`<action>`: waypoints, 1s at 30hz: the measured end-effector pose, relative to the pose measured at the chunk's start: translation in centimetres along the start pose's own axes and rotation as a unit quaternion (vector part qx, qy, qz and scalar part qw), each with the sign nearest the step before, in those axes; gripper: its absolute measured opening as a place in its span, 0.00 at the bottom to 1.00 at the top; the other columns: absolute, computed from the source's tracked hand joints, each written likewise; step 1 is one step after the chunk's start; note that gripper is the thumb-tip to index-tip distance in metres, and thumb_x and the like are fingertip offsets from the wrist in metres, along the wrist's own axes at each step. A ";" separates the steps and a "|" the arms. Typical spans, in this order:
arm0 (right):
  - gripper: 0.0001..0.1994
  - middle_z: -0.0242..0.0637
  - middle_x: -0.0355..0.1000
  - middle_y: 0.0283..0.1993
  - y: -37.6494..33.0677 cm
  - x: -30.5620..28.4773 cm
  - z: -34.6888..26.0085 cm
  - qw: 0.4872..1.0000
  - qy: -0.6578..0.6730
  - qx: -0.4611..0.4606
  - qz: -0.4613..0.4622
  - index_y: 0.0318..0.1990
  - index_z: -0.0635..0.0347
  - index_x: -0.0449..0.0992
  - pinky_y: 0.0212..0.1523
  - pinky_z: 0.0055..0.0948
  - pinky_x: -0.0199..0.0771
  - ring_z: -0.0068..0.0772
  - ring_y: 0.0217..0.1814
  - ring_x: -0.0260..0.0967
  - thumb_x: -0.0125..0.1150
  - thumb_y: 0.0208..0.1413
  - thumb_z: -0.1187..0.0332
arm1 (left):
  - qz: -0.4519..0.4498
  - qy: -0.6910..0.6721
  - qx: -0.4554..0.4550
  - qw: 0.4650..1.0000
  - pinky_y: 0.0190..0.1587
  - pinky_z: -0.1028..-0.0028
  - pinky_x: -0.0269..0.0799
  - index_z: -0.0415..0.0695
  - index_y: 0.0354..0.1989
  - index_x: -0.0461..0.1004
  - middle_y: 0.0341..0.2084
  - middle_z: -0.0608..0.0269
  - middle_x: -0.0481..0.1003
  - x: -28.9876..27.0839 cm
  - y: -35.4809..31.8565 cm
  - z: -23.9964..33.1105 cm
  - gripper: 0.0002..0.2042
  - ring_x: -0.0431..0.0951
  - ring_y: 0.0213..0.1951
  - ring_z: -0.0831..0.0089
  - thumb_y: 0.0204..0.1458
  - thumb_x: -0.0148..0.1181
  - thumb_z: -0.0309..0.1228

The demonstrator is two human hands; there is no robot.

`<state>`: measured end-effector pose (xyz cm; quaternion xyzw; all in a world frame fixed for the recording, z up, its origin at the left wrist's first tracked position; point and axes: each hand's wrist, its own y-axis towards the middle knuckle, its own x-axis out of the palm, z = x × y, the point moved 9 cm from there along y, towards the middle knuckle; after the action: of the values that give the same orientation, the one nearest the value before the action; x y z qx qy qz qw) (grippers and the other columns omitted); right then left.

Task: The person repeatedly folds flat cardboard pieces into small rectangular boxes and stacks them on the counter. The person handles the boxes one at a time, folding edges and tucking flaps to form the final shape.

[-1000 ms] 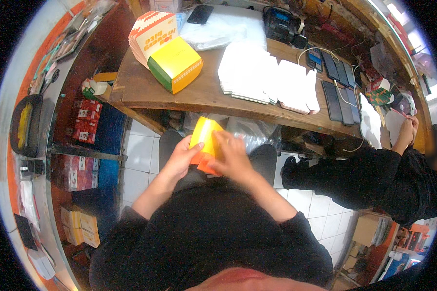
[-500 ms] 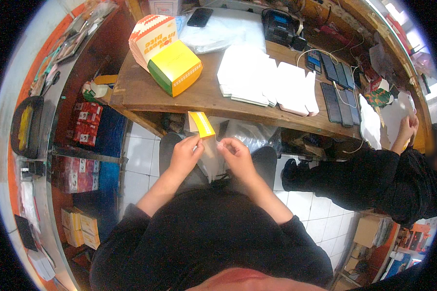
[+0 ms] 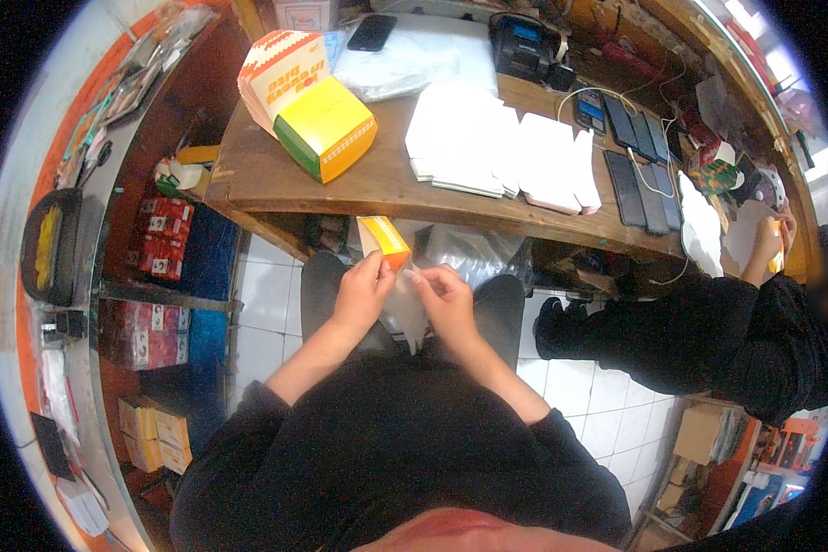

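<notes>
A small yellow and orange folding carton is held up in front of the table's front edge, over my lap. My left hand pinches its lower left edge between thumb and fingers. At the lower right corner of the carton, my right hand has thumb and finger closed on a thin pale edge that looks like a flap of it. The carton's underside is hidden. On the table beyond stands a bigger stack of printed cartons in yellow, green and orange, nested together with a patterned lid part upright.
Flat white card blanks lie stacked on the wooden table. Several phones with white cables lie to their right. A black printer-like device stands behind. On the right another person's hand holds something orange. Shelves flank my left.
My right hand has come in closer to my left hand. The carton has turned, showing more of its orange end. At the right, the other person's hands have shifted with an orange piece.
</notes>
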<state>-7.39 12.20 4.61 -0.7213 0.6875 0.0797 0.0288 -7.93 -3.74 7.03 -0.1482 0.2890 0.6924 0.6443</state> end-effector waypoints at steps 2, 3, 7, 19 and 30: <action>0.04 0.28 0.71 0.35 -0.6 0.1 1.1 0.998 0.041 0.045 0.012 0.35 0.65 0.77 0.37 0.19 0.67 0.18 0.34 0.68 0.62 0.58 0.72 | 0.002 0.006 0.005 1.000 0.35 0.62 0.72 0.38 0.41 0.71 0.31 0.45 0.76 0.3 0.0 0.2 0.07 0.78 0.34 0.50 0.58 0.52 0.27; 0.04 0.28 0.72 0.35 -0.9 0.4 1.3 0.996 0.072 0.061 0.002 0.34 0.64 0.77 0.37 0.19 0.67 0.18 0.34 0.68 0.62 0.58 0.72 | -0.005 -0.001 0.006 1.000 0.35 0.59 0.71 0.38 0.40 0.69 0.31 0.44 0.75 0.6 0.1 0.5 0.06 0.77 0.34 0.47 0.58 0.52 0.26; 0.05 0.36 0.74 0.33 -0.7 0.7 1.4 0.983 0.160 0.089 0.016 0.34 0.64 0.79 0.37 0.26 0.69 0.26 0.34 0.70 0.65 0.54 0.71 | -0.065 -0.088 0.022 0.994 0.38 0.58 0.72 0.38 0.43 0.69 0.33 0.42 0.75 2.3 -0.1 2.4 0.07 0.77 0.37 0.44 0.59 0.49 0.26; 0.19 0.47 0.62 0.56 -2.6 -4.3 -7.3 0.955 -0.280 -0.085 0.047 0.50 0.57 0.76 0.48 0.35 0.73 0.45 0.50 0.68 0.63 0.47 0.76 | -0.194 0.074 0.267 0.941 0.50 0.58 0.71 0.42 0.52 0.69 0.43 0.49 0.76 4.5 -1.4 5.4 0.15 0.75 0.46 0.51 0.56 0.53 0.27; 0.11 0.40 0.74 0.45 -1.9 -7.1 2.3 0.935 -0.345 -0.006 -0.083 0.38 0.56 0.78 0.55 0.46 0.62 0.46 0.52 0.68 0.67 0.50 0.61 | -0.327 0.239 0.113 0.907 0.41 0.56 0.73 0.50 0.36 0.77 0.31 0.55 0.79 5.3 -0.8 -0.9 0.09 0.78 0.39 0.52 0.52 0.59 0.39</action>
<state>-5.99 19.65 3.32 -0.7044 0.5721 0.3250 0.2662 -7.96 -0.02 3.05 -0.3215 0.4458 0.3498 0.7586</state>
